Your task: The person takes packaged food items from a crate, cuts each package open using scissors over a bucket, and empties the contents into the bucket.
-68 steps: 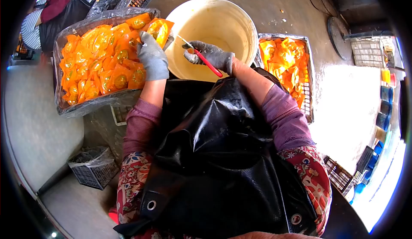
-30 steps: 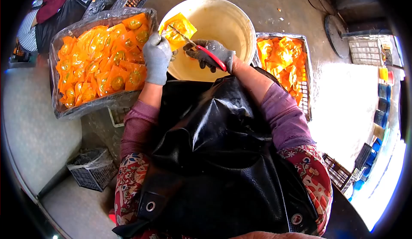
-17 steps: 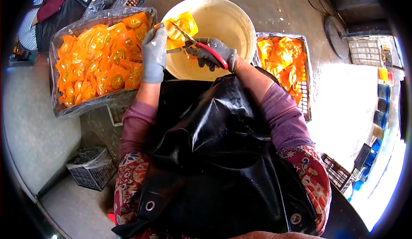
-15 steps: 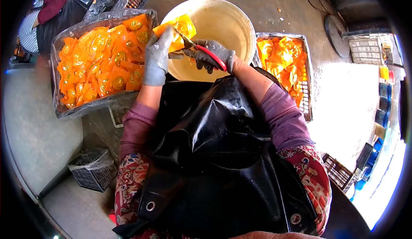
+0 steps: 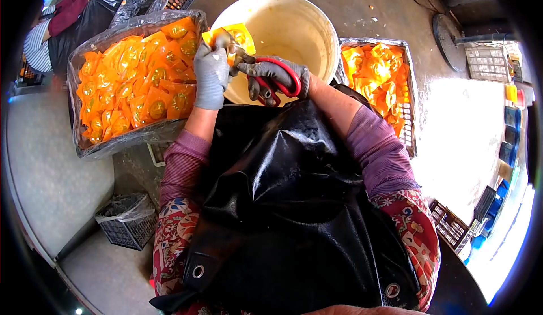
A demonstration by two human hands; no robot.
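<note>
My left hand (image 5: 211, 77), in a grey glove, is closed on an orange-yellow plastic packet (image 5: 242, 36) at the near left side of a large whitish bucket (image 5: 300, 29). In my right hand (image 5: 277, 76), also gloved, are red-handled scissors (image 5: 293, 82). Their handles are spread apart, and the blades point left toward the packet's lower edge. My left fingers partly hide the blades and the packet's contents. Both hands are over the bucket's near part.
On the left stands a plastic-lined crate (image 5: 85, 150) full of orange packets (image 5: 133, 80). A second crate (image 5: 411, 97) at right holds crumpled orange packets (image 5: 376, 69). A black apron (image 5: 283, 202) covers my lap. Another person (image 5: 68, 18) sits at upper left. A small lined basket (image 5: 130, 227) is at lower left.
The scissors' handles have spread wider. The packet has shifted slightly left and lower, and my right fingers have moved closer to my left hand.
</note>
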